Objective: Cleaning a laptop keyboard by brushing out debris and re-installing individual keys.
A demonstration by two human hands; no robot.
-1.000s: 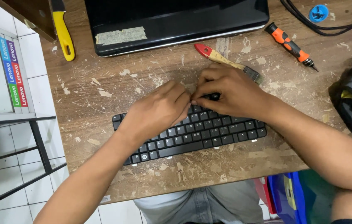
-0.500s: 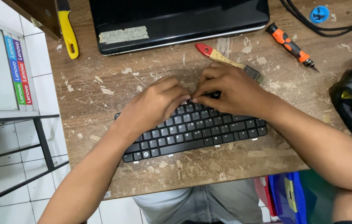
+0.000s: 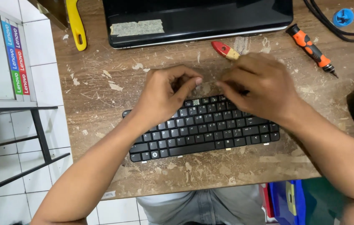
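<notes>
Matt plastic keyboard (image 3: 204, 127), rough wood table (image 3: 102, 96)

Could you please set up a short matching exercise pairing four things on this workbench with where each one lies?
Things:
1. keyboard
2. laptop
3. orange screwdriver
4. yellow-handled tool

Places:
a. at the far left edge of the wooden table
b. closed, at the far middle, beyond the hands
c. far right, beside the black cable
d. nearest the person, partly under the left hand and right hand

Pairs: 1-d, 2-b, 3-c, 4-a
</notes>
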